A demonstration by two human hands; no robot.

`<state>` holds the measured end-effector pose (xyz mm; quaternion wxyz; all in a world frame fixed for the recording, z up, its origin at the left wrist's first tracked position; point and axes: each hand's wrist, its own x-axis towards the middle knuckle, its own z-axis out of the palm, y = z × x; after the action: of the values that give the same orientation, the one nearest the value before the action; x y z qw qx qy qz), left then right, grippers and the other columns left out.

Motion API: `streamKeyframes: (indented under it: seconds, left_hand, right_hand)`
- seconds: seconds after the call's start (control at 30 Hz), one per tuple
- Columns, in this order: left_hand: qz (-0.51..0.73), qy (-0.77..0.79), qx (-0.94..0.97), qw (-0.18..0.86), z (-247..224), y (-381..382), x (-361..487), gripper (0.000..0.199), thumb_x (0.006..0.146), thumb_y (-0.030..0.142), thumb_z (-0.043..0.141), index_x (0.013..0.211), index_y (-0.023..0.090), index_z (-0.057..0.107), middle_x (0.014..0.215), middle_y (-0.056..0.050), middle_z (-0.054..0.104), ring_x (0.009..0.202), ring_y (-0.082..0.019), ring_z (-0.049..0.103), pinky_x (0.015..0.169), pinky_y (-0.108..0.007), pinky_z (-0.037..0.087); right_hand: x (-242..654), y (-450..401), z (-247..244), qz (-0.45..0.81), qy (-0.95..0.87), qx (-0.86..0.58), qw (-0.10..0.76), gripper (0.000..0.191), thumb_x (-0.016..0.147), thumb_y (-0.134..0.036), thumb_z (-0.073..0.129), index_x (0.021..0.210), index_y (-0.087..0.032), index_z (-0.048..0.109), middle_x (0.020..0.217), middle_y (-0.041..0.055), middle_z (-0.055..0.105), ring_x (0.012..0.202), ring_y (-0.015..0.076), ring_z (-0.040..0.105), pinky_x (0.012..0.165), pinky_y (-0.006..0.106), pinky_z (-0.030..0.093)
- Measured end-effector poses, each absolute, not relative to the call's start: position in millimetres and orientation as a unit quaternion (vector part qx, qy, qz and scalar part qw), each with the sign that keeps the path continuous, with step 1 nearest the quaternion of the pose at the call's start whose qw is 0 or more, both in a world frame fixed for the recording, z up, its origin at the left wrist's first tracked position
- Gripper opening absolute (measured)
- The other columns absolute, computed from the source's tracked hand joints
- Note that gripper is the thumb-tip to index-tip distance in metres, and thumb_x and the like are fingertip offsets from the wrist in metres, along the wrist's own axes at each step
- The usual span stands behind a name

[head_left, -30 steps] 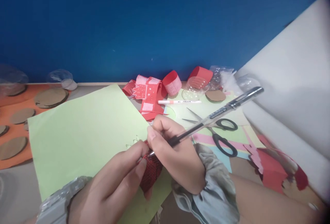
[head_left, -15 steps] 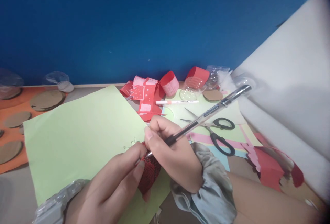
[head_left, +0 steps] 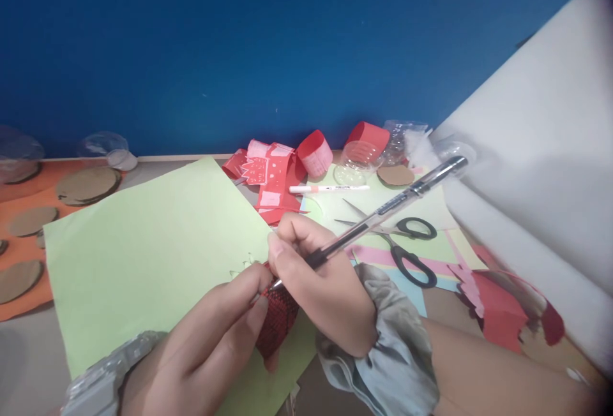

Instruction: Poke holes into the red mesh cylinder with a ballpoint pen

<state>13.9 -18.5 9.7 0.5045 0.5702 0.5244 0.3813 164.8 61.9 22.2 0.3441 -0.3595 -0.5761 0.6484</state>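
Red piece: a small red cut-out (head_left: 276,320) with a criss-cross pattern sits between both hands, just above the near edge of the green sheet.
Left hand: the left hand (head_left: 205,355) pinches the red piece, thumb on top and fingers curled under it. A pale watch (head_left: 103,378) is on that wrist.
Right hand: the right hand (head_left: 322,288) is closed round a pen (head_left: 368,223). The tip touches the top of the red piece. The back end of the pen points up and to the right.
What changed: very little. The pen tip is at the same spot on the red piece as half a second ago, and the grip looks the same. A second ago everything sat a bit lower and more to the right in the picture, so it looks like the head moved, not the hands.
What that means: I think the pen work on the red piece is slow and careful, and still going on at that one spot.
Under the hands: a big light green sheet (head_left: 143,250) with a little jagged cut near the fingers.
Wrist: a grey scrunchie (head_left: 393,352) is on the right wrist.
Further out: black scissors (head_left: 407,250), a white marker (head_left: 328,189), red paper scraps (head_left: 272,173), brown card circles (head_left: 86,185) on the left.
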Motion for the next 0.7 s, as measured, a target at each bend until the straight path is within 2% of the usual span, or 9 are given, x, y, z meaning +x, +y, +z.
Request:
streamKeyframes:
  seconds: [0.23,0.37,0.5,0.6,0.7]
  left_hand:
    - [0.380,0.518,0.577,0.504,9.1,-18.6,14.5,0.034,0.103,0.046,0.050,0.078,0.027,0.061,0.069,0.001,0.064,0.068,-0.019,0.060,0.067,-0.025,0.055]
    - [0.375,0.497,0.584,0.521,6.9,-17.7,13.9,0.038,0.107,0.043,0.043,0.078,0.025,0.060,0.074,0.000,0.064,0.071,-0.020,0.059,0.071,-0.026,0.052]
    - [0.360,0.489,0.564,0.559,7.2,-16.4,13.2,0.044,0.111,0.040,0.032,0.080,0.022,0.059,0.079,-0.001,0.059,0.074,-0.018,0.057,0.074,-0.028,0.046]
    - [0.356,0.499,0.540,0.577,8.4,-16.1,13.5,0.043,0.110,0.044,0.035,0.081,0.022,0.058,0.078,0.000,0.057,0.074,-0.019,0.055,0.072,-0.029,0.043]
    - [0.366,0.492,0.533,0.584,7.4,-16.3,13.3,0.043,0.110,0.047,0.038,0.082,0.022,0.059,0.078,0.000,0.058,0.074,-0.018,0.055,0.073,-0.029,0.042]
  right_hand:
    - [165.6,62.5,20.3,0.650,-0.577,-0.353,0.347,0.033,0.094,-0.024,0.056,0.067,-0.023,0.037,0.056,-0.0078,0.036,0.053,0.0092,0.032,0.049,0.023,0.027]
    - [165.0,63.2,21.5,0.641,-0.584,-0.357,0.347,0.033,0.091,-0.019,0.056,0.065,-0.023,0.037,0.057,-0.0075,0.034,0.054,0.0094,0.031,0.050,0.023,0.028]
    - [164.2,62.9,20.3,0.640,-0.553,-0.353,0.400,0.034,0.094,-0.024,0.055,0.065,-0.023,0.037,0.058,-0.0075,0.034,0.053,0.0090,0.032,0.050,0.024,0.028]
    - [164.7,62.1,19.1,0.643,-0.533,-0.324,0.444,0.034,0.095,-0.030,0.055,0.066,-0.023,0.040,0.058,-0.0071,0.037,0.051,0.0090,0.032,0.048,0.025,0.027]
    - [164.9,61.5,19.8,0.638,-0.543,-0.318,0.444,0.034,0.094,-0.028,0.055,0.065,-0.024,0.039,0.058,-0.0073,0.034,0.052,0.0093,0.031,0.048,0.025,0.027]
